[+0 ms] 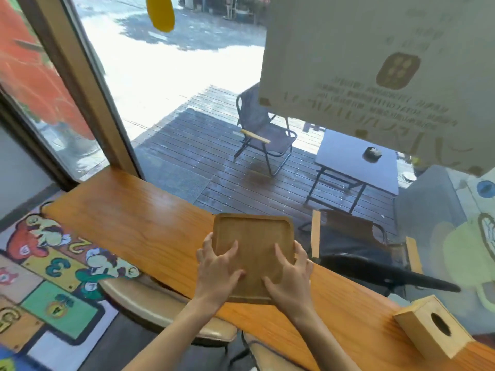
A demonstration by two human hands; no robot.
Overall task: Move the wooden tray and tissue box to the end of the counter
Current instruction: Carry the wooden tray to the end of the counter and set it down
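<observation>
A square wooden tray (253,236) with a raised rim lies on the long wooden counter (128,223), near the middle of it. My left hand (218,271) grips the tray's left edge, fingers over the rim and thumb inside. My right hand (290,274) grips its right edge the same way. A pale wooden tissue box (431,329) with a round hole in its top stands on the counter at the lower right, apart from both hands.
The counter runs along a window from the upper left to the lower right; its left end (53,207) meets a wall. Beige stools (160,309) stand under its near edge. A cartoon rug (48,277) covers the floor. Beyond the glass are folding chairs (257,129) and a table (356,167).
</observation>
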